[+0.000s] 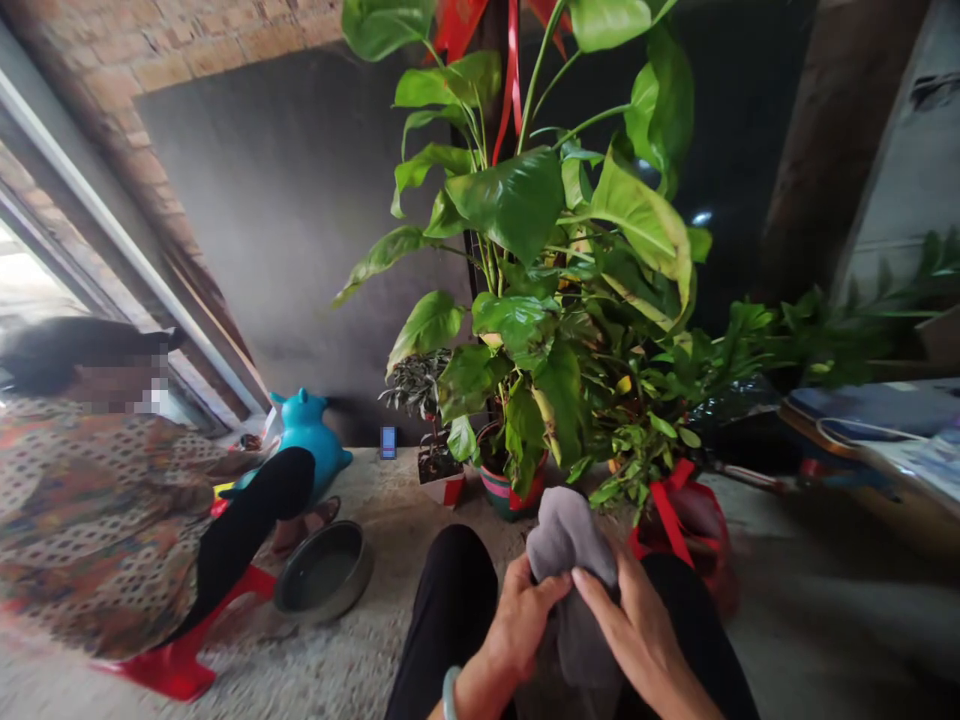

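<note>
A soft grey piece of cloth (570, 535), with rounded lobes at its top and a longer part hanging down, is held over my lap. Its exact kind is unclear. My left hand (519, 612) grips its near left side, thumb pressed on the fabric. On the other side my right hand (631, 615) pinches it, and the two thumb tips almost meet at the middle. The fingers behind the cloth are hidden. Below my hands, the lower part of the cloth hangs between my knees, in black trousers (450, 600).
Ahead stand a tall leafy plant in a pot (501, 490), a small potted plant (441, 480) and a red-wrapped pot (694, 540). At left, a person (112, 500) sits on a red stool (176, 665), near a basin (322, 572) and a blue animal-shaped toy (307, 430).
</note>
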`<action>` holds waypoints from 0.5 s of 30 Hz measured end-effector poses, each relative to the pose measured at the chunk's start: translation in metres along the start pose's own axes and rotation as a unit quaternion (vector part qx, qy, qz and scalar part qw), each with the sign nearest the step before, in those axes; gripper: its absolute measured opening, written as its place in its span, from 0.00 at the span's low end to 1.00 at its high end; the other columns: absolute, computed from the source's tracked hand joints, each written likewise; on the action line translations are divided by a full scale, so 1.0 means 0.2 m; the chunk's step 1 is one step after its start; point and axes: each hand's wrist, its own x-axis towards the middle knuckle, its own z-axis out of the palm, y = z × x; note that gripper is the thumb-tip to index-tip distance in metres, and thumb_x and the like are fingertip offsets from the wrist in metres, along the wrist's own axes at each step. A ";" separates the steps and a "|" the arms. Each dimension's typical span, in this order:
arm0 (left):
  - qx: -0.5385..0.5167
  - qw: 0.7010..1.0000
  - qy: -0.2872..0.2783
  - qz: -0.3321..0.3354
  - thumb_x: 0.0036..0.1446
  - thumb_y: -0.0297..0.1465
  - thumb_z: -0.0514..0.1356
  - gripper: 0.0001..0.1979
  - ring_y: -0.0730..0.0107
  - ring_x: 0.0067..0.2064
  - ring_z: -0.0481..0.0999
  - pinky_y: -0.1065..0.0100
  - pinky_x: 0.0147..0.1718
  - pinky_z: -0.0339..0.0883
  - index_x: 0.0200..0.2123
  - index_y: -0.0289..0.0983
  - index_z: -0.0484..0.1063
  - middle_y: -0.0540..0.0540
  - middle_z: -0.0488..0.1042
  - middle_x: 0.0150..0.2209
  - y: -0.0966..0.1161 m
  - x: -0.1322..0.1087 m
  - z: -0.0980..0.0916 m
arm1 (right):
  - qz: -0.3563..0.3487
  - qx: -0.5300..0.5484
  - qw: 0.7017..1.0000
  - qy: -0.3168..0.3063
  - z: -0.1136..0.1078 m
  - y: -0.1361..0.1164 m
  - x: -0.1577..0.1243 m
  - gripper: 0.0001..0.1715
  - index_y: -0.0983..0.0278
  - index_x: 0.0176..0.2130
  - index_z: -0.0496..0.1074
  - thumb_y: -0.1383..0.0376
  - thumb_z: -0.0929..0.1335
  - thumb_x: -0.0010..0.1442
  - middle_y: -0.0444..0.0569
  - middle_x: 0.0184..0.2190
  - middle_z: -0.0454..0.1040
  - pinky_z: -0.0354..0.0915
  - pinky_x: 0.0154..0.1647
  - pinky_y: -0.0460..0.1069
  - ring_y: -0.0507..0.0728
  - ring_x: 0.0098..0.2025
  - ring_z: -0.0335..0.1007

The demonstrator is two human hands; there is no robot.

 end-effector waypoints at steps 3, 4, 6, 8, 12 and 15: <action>0.067 0.996 0.002 0.057 0.43 0.32 0.72 0.17 0.61 0.35 0.77 0.64 0.38 0.70 0.37 0.33 0.77 0.44 0.81 0.33 0.05 -0.03 0.03 | -0.041 0.030 0.998 0.048 0.02 0.00 -0.10 0.43 0.64 0.66 0.57 0.47 0.66 0.61 0.60 0.70 0.58 0.52 0.71 0.65 0.67 0.72 0.52; 0.083 0.995 0.010 0.055 0.43 0.31 0.71 0.15 0.63 0.34 0.76 0.65 0.37 0.69 0.36 0.33 0.76 0.46 0.80 0.31 0.05 -0.05 0.05 | -0.045 0.037 0.997 0.047 0.03 0.00 -0.12 0.43 0.64 0.67 0.56 0.47 0.66 0.61 0.60 0.71 0.57 0.53 0.71 0.65 0.68 0.72 0.51; 0.108 0.993 0.024 0.030 0.41 0.27 0.68 0.13 0.65 0.34 0.74 0.66 0.37 0.68 0.34 0.34 0.74 0.50 0.77 0.28 0.06 -0.08 0.07 | -0.043 0.044 0.997 0.034 0.03 0.00 -0.14 0.44 0.63 0.68 0.55 0.47 0.67 0.61 0.60 0.71 0.57 0.53 0.71 0.65 0.68 0.72 0.51; 0.118 0.993 0.013 0.009 0.41 0.26 0.66 0.11 0.66 0.34 0.73 0.67 0.37 0.67 0.31 0.36 0.72 0.51 0.76 0.27 0.07 -0.12 0.09 | -0.038 0.057 0.997 0.041 0.03 -0.01 -0.14 0.46 0.62 0.68 0.56 0.47 0.70 0.59 0.59 0.70 0.60 0.55 0.70 0.63 0.69 0.71 0.53; 0.152 0.986 -0.073 0.015 0.41 0.27 0.68 0.09 0.66 0.34 0.73 0.68 0.36 0.66 0.28 0.37 0.72 0.51 0.76 0.28 0.10 -0.17 0.13 | -0.017 0.094 0.992 0.087 -0.01 -0.01 -0.11 0.40 0.62 0.59 0.67 0.44 0.71 0.55 0.57 0.56 0.76 0.70 0.58 0.58 0.69 0.59 0.72; 0.166 0.980 -0.103 0.041 0.41 0.26 0.69 0.11 0.64 0.37 0.74 0.69 0.36 0.66 0.32 0.38 0.77 0.48 0.78 0.33 0.13 -0.19 0.16 | 0.018 0.109 0.991 0.082 -0.03 -0.01 -0.08 0.29 0.60 0.46 0.74 0.43 0.71 0.54 0.53 0.41 0.82 0.75 0.46 0.54 0.66 0.46 0.79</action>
